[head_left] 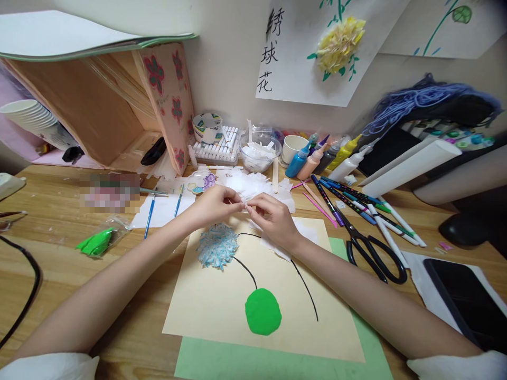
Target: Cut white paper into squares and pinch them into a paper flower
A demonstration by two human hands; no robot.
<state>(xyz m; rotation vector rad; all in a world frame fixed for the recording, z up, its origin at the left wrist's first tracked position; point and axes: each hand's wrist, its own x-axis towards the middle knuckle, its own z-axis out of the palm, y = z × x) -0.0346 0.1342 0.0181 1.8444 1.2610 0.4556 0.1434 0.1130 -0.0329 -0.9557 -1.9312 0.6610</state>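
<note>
My left hand (217, 203) and my right hand (275, 219) meet above the far edge of a cream sheet of paper (209, 311). Their fingertips pinch a small white paper scrap (245, 205), mostly hidden by the fingers. Beneath my left wrist, a round blue-and-white fringed paper flower (217, 246) lies on the sheet. Black curved lines run across the paper, and a flat green disc (263, 311) sits at the end of one. White paper pieces (312, 230) lie partly under my right hand. Just behind the hands is a heap of thin white paper (247, 182).
Black-handled scissors (372, 248) and several markers (356, 200) lie to the right, near a phone (467, 301). Paint bottles (299, 161) and a clear bowl of paper scraps (259, 154) stand behind. Left are paintbrushes (149, 215) and a bagged green lump (95, 243).
</note>
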